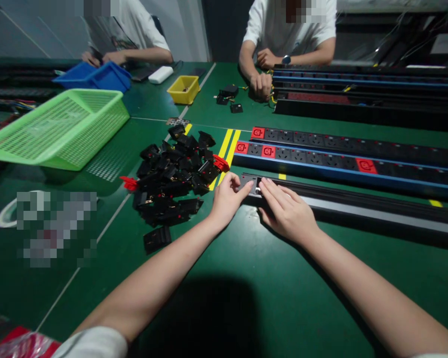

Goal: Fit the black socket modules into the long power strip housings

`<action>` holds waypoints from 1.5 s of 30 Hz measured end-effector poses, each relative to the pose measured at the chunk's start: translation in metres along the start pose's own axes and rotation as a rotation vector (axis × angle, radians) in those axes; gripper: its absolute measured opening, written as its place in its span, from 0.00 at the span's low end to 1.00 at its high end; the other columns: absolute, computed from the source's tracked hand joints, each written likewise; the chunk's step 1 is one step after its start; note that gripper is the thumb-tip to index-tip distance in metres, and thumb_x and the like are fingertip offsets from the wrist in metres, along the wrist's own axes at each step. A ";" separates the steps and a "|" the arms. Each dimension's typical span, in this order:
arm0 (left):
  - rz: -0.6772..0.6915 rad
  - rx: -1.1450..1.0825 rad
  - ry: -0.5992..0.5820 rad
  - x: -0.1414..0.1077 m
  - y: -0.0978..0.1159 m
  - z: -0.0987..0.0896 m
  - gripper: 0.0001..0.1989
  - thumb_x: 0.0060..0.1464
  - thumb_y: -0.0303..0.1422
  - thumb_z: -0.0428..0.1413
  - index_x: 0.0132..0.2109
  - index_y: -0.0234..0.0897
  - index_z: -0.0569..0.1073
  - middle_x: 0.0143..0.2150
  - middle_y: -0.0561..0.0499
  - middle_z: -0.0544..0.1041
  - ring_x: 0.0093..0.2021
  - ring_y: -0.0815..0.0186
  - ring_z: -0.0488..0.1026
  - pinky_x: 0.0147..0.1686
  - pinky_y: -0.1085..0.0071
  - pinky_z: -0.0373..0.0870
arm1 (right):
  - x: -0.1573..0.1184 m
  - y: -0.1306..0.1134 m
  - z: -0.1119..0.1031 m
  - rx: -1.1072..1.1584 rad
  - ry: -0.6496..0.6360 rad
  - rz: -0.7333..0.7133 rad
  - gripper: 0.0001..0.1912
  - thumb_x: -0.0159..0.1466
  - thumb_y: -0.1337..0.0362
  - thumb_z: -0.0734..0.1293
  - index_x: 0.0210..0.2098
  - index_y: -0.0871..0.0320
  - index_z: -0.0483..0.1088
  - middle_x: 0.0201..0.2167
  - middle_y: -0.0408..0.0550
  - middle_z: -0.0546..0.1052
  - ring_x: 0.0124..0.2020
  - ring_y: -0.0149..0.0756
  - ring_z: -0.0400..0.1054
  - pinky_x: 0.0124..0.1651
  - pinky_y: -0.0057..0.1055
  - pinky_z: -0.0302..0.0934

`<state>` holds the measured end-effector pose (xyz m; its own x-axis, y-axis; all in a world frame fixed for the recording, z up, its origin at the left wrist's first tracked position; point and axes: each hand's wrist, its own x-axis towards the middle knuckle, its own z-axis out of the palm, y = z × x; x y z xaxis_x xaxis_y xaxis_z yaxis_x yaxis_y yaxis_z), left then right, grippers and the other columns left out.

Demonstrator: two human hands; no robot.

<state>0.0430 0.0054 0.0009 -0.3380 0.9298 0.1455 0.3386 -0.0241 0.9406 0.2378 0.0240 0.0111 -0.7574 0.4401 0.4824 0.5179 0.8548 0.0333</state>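
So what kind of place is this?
Probably a workshop or small factory: there's a heap of black socket pieces, long socket strips lie on a big green table, and two people sit across it.

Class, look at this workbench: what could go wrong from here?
1. Both hands work close together: the left hand and right hand meet near one end of the power strip housing, so a fingertip might get pinched.
2. The loose pile of black socket modules lies beside the left forearm, which could knock pieces away.
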 end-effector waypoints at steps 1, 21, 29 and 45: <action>-0.009 -0.018 -0.003 0.000 0.000 0.000 0.17 0.52 0.43 0.61 0.33 0.40 0.62 0.27 0.59 0.63 0.26 0.72 0.62 0.28 0.73 0.58 | 0.000 0.000 0.000 0.003 0.002 -0.001 0.39 0.66 0.65 0.63 0.71 0.67 0.45 0.66 0.61 0.61 0.66 0.47 0.58 0.64 0.42 0.59; 0.020 0.001 -0.124 -0.003 0.001 0.000 0.13 0.65 0.43 0.47 0.40 0.40 0.68 0.35 0.52 0.75 0.37 0.67 0.73 0.40 0.70 0.66 | 0.002 -0.017 -0.001 -0.032 -0.067 0.025 0.37 0.65 0.68 0.60 0.71 0.67 0.46 0.68 0.56 0.57 0.69 0.44 0.51 0.67 0.41 0.53; -0.016 -0.007 -0.125 -0.004 0.003 -0.001 0.13 0.65 0.43 0.46 0.42 0.39 0.67 0.33 0.53 0.73 0.35 0.67 0.72 0.38 0.71 0.65 | -0.012 -0.004 -0.015 -0.015 -0.006 0.094 0.29 0.64 0.69 0.63 0.64 0.63 0.61 0.63 0.53 0.68 0.64 0.41 0.61 0.65 0.39 0.56; -0.023 0.048 -0.145 -0.005 0.004 -0.003 0.11 0.64 0.41 0.47 0.43 0.39 0.68 0.31 0.54 0.71 0.34 0.67 0.70 0.39 0.70 0.63 | -0.029 0.011 -0.026 -0.096 -0.014 0.164 0.18 0.65 0.62 0.64 0.52 0.64 0.69 0.61 0.56 0.70 0.58 0.45 0.66 0.63 0.40 0.56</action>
<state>0.0437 -0.0003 0.0044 -0.2175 0.9732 0.0747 0.3750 0.0126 0.9269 0.2756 0.0140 0.0206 -0.6648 0.5758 0.4759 0.6700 0.7413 0.0392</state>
